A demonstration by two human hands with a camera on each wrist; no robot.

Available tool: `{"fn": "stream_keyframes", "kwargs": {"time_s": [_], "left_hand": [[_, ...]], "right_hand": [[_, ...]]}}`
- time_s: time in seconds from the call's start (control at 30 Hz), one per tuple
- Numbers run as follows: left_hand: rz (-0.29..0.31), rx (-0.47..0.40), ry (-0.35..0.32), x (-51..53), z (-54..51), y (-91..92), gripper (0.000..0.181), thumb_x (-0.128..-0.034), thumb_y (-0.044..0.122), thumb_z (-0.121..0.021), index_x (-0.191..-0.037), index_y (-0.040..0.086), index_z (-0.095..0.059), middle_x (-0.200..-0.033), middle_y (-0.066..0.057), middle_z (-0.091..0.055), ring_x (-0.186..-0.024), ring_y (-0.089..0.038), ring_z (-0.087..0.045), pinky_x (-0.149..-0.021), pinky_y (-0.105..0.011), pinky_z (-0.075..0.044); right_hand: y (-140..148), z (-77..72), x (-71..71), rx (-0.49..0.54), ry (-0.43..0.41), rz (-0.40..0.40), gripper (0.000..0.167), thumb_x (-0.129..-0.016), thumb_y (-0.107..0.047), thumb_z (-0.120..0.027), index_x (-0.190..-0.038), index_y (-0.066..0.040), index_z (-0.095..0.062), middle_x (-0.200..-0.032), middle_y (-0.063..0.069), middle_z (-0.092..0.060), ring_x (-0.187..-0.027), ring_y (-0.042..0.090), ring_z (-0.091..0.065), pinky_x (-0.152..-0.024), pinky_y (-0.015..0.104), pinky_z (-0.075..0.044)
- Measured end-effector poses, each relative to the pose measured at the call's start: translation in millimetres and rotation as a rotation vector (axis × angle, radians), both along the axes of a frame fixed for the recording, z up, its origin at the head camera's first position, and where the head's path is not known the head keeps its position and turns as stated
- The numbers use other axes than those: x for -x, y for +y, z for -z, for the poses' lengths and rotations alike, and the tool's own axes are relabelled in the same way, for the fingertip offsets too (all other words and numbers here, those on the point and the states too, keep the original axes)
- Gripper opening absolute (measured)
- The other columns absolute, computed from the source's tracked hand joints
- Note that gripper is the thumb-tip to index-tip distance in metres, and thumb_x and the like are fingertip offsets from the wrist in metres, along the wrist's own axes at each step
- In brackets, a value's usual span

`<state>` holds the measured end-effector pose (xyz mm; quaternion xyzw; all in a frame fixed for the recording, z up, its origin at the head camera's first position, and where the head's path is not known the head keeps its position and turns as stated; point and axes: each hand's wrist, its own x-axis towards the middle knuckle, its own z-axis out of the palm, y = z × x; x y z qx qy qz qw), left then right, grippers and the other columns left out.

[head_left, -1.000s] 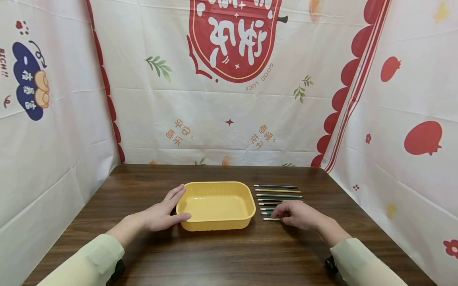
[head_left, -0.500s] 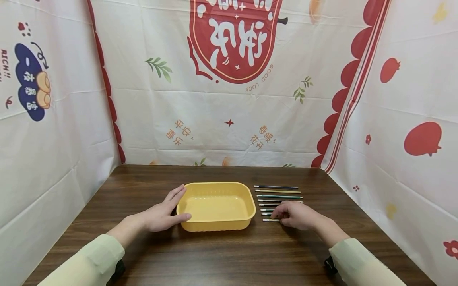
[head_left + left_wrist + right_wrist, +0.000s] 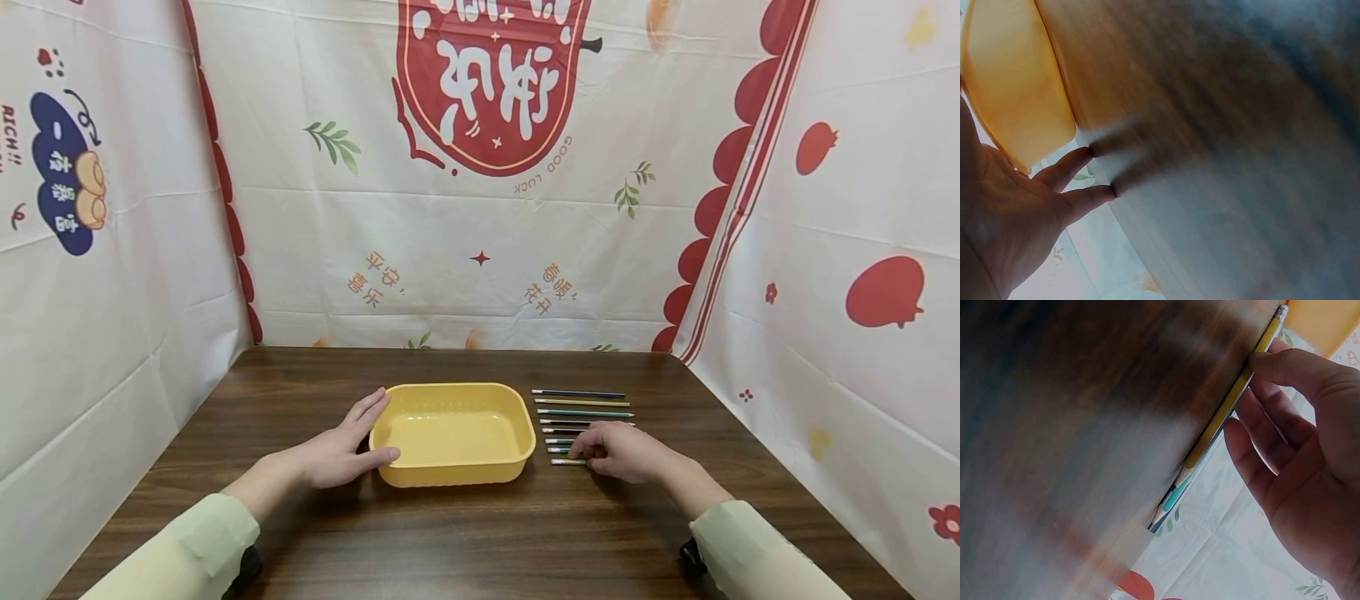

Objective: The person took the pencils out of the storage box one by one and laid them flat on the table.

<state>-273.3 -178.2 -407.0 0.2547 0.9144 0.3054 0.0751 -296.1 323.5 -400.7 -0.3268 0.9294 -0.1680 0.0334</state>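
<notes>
A yellow plastic basin (image 3: 452, 476) stands mid-table in the head view. My left hand (image 3: 341, 450) rests against its left end, fingers spread and the thumb over the near rim. In the left wrist view, two fingertips of that hand touch the tabletop beside the basin. To the right lies a column of several pencils (image 3: 585, 413), roughly parallel, eraser ends leftward. The nearest is a yellow pencil (image 3: 1222, 422), which my right hand (image 3: 626, 452) pinches between thumb and fingers near its eraser half. A teal pencil (image 3: 1175, 499) shows behind it in the right wrist view.
The dark wood-grain table (image 3: 465, 542) spreads out around the basin and pencils. Printed white cloth (image 3: 480, 217) hangs along the back and both sides of the table.
</notes>
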Motion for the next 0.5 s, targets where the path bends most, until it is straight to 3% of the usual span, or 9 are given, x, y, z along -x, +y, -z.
{"fn": "stream_keyframes", "kwargs": {"time_s": [0.3, 0.5], "left_hand": [[0.003, -0.025, -0.005, 0.5, -1.4, 0.2, 0.100, -0.1083, 0.060, -0.061, -0.179, 0.015, -0.006, -0.186, -0.014, 0.003, -0.167, -0.048, -0.021, -0.128, -0.071, -0.030], [-0.047, -0.038, 0.047, -4.5, -4.4, -2.9, 0.102, -0.1087, 0.063, -0.058, -0.178, 0.010, -0.006, -0.184, -0.020, -0.007, -0.169, -0.045, -0.019, -0.130, -0.070, -0.027]], "right_hand": [[1, -4.1, -2.0, -0.002, 0.006, 0.032, 0.028, -0.097, -0.001, -0.075, -0.116, -0.021, -0.083, -0.103, -0.003, -0.070, -0.091, 0.009, -0.060, -0.077, 0.027, -0.051], [-3, -13.0, -8.5, -0.024, 0.130, 0.091, 0.020, -0.102, -0.015, -0.076, -0.120, -0.021, -0.081, -0.111, -0.007, -0.073, -0.099, 0.008, -0.065, -0.086, 0.035, -0.057]]}}
